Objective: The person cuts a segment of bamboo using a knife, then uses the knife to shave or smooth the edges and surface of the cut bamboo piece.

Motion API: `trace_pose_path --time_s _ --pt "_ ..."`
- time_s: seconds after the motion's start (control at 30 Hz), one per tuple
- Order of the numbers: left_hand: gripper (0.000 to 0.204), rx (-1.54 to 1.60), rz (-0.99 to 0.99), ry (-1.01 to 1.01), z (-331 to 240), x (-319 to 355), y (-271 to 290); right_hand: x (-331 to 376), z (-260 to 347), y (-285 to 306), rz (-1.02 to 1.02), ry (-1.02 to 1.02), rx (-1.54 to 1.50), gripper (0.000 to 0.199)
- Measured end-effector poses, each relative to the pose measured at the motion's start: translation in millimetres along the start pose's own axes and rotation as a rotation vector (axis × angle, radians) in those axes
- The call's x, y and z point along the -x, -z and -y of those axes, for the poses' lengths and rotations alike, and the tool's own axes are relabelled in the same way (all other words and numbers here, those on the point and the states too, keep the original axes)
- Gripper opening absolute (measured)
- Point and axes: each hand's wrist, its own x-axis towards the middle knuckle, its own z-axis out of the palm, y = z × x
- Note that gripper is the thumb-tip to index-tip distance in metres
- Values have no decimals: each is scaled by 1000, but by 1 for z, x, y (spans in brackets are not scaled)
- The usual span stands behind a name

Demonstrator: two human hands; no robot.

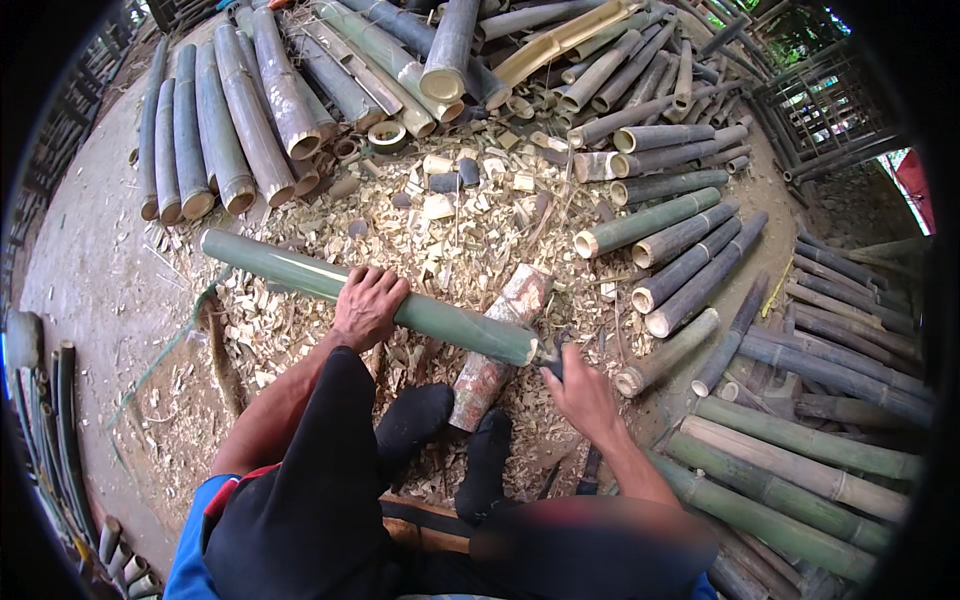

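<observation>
A long green bamboo pole (455, 327) lies slanted before me, its right end resting across a short, rough-barked log (480, 395). My left hand (370, 303) is wrapped over the middle of the pole from above. At the pole's right end, my right hand (582, 388) is closed around a dark-handled tool (552, 366). Its working end meets the pole's cut end, but the fingers and the pole hide its full shape. The log lies between my dark-covered feet (415, 420) and the pole.
Pale wood chips (300, 325) cover the ground around the log. Dark bamboo poles (240, 130) stand in rows at the back left. Cut bamboo lengths (690, 255) lie to the right, with green poles (780, 480) nearer me. A roll of tape (387, 136) sits farther back.
</observation>
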Motion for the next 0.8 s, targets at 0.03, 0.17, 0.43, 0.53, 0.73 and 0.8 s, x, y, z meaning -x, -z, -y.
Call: trace_pose_path --time_s 0.03,0.17,0.43,0.53,0.73,0.8 --pt "39 -2 9 -1 0 -2 1 2 -14 -7 123 -134 111 38" --pt "54 53 299 45 -4 -13 27 -14 29 29 193 -208 133 40" --pt "40 98 689 60 9 -51 29 -3 -12 -4 116 -191 144 36" --pt "40 26 516 45 13 -32 21 -28 13 10 191 -243 205 38" --pt "37 65 291 34 3 -15 21 -12 57 36 -79 48 -84 33" --pt "37 80 263 17 -3 -20 17 0 5 5 68 -154 -72 32"
